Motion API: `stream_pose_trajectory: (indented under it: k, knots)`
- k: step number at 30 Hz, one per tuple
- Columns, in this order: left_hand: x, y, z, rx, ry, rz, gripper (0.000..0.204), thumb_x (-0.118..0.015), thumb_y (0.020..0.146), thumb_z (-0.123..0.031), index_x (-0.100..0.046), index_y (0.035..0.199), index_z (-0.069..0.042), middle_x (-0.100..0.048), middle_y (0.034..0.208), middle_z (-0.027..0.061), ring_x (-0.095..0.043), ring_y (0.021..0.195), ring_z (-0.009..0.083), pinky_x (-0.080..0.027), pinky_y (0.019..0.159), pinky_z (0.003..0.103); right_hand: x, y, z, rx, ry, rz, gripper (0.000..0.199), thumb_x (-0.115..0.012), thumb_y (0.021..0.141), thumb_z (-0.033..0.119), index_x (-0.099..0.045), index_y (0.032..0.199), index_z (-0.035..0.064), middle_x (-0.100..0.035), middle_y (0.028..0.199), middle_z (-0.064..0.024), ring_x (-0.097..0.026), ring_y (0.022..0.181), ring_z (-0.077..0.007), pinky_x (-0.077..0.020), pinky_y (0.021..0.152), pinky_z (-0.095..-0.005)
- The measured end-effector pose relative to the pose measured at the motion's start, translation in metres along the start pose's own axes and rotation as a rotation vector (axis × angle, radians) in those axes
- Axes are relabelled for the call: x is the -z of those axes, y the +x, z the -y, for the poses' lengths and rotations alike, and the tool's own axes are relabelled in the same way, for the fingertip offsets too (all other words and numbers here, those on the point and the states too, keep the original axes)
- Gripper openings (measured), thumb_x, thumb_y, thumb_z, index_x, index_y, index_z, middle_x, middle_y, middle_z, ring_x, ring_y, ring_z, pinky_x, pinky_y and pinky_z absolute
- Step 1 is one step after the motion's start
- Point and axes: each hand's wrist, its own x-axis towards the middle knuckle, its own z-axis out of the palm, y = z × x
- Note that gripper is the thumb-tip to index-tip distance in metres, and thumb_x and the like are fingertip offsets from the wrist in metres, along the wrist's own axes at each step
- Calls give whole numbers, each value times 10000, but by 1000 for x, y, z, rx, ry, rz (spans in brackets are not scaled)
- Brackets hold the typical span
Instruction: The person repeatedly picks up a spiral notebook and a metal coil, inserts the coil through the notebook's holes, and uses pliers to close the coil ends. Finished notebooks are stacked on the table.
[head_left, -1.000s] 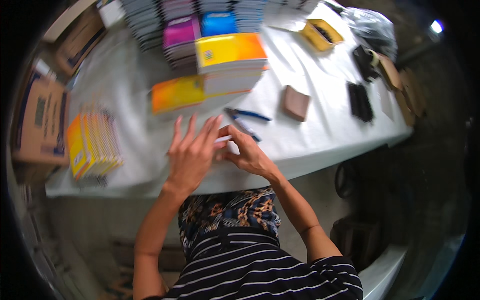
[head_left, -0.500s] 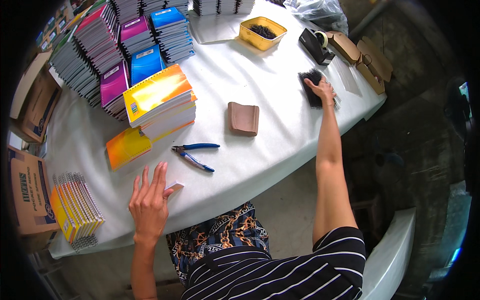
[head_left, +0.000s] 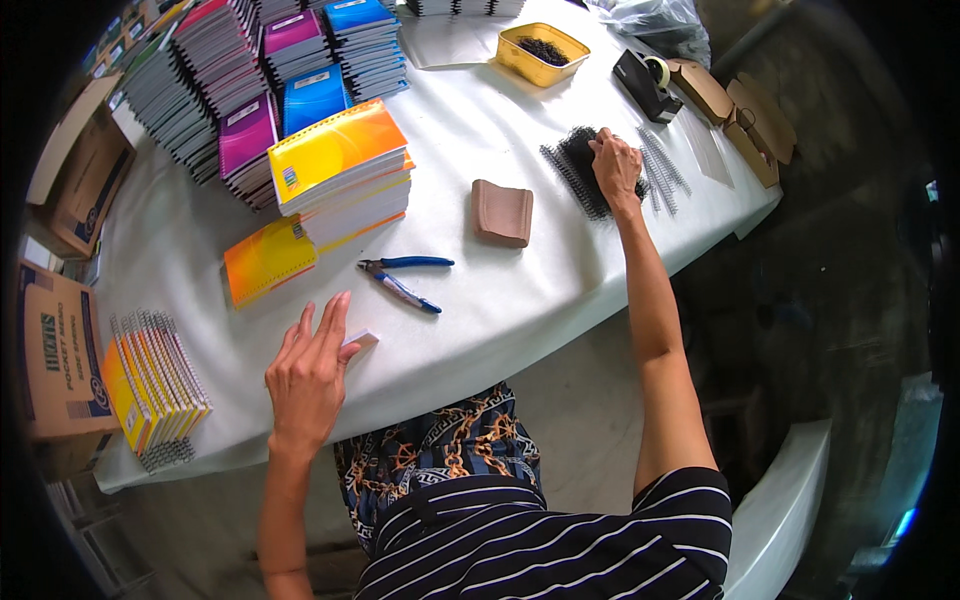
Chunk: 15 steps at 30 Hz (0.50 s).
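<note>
My right hand (head_left: pixel 616 168) is on a dark pile of black spiral binding coils (head_left: pixel 578 160) at the right of the table, its fingers curled into them. Loose coils (head_left: pixel 662 168) lie fanned out just right of that hand. Near the front edge, my left hand (head_left: pixel 308 385) rests with its fingers stretched out. By its thumb shows the edge of a small pale pad-like piece (head_left: pixel 366 339), mostly hidden under the hand. Blue-handled cutting pliers (head_left: pixel 405 275) lie beyond, with a brown curved block (head_left: pixel 502 212) farther back.
Yellow notebooks (head_left: pixel 340 150) are stacked left of centre, before purple and blue notebook stacks (head_left: pixel 318 98). Coil-bound yellow notebooks (head_left: pixel 155 380) stand by a cardboard box (head_left: pixel 62 350). A yellow tub (head_left: pixel 515 68) of black bits and a tape dispenser (head_left: pixel 645 85) sit at the back.
My right hand has moved left and its fingers have curled into the coils. The coils are now spread, with some separated on the right. My left hand looks much the same.
</note>
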Motion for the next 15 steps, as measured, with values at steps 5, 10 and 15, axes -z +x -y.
stream_pose_trajectory:
  k: [5, 10, 15]
  knots:
    - [0, 5, 0, 4, 16, 13, 594, -633, 893, -218, -436, 1448, -139, -615, 1296, 89, -608, 1135, 361, -511, 883, 429, 21, 23, -18, 156, -37, -153, 78, -623, 886, 139, -687, 895, 95, -683, 861, -101, -653, 868, -267, -458, 766, -438]
    - [-1, -1, 9, -5, 18, -27, 598, -622, 906, -250, -419, 1457, -137, -613, 1299, 87, -608, 1133, 359, -510, 889, 436, 109, -4, 91, 396, 482, -169, 142, -665, 835, 69, -710, 969, 91, -669, 846, -91, -638, 804, -226, -465, 726, -385]
    - [-1, 0, 14, -62, 90, 9, 573, -618, 907, -254, -440, 1438, -135, -599, 1319, 75, -593, 1161, 330, -457, 991, 483, 162, -126, 209, 501, 1215, 450, 188, -710, 785, -37, -664, 951, 37, -665, 860, -105, -645, 750, -226, -504, 677, -344]
